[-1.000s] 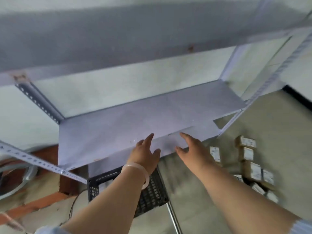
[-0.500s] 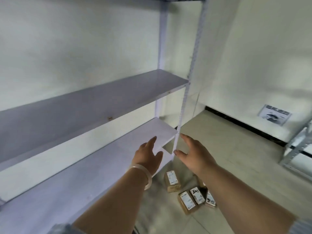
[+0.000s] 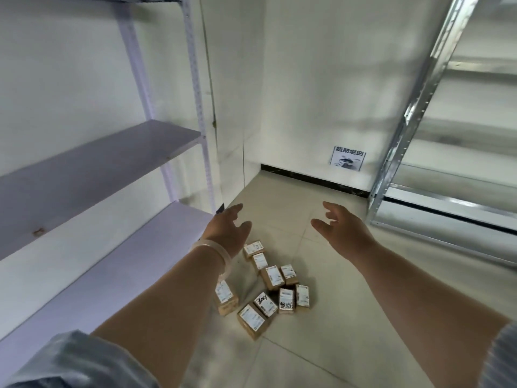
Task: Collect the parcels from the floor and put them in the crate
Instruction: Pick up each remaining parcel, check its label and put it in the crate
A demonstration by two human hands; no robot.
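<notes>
Far left there's a white shelving unit (image 3: 98, 163) with bare boards running along the wall. The person's left arm comes up from the bottom corner, grey sleeve (image 3: 70, 362) pushed up near the elbow, forearm stretched forward and straight, with a pale translucent bracelet (image 3: 221, 253) sitting at the wrist. The left hand (image 3: 226, 231) is out in front of the lower shelf's corner, fingers mostly straight and loose, thumb sticking out to the right, nothing in it.

Below and between the two hands in the view, the parcels (image 3: 265, 287) are bunched together on the tiled floor (image 3: 321, 345). They're small brown cardboard boxes with white labels, lying at all sorts of angles, some touching each other. Neither hand is touching them.

The right arm reaches in from the bottom right, also extended. The right hand (image 3: 344, 233) has its palm turned toward the left one, fingers spread and only slightly bent, thumb low, and it's holding nothing either.

Further right, a black and white sign (image 3: 348, 158) is stuck low on the wall, and a bare metal rack (image 3: 405, 121) stands at the right edge.
</notes>
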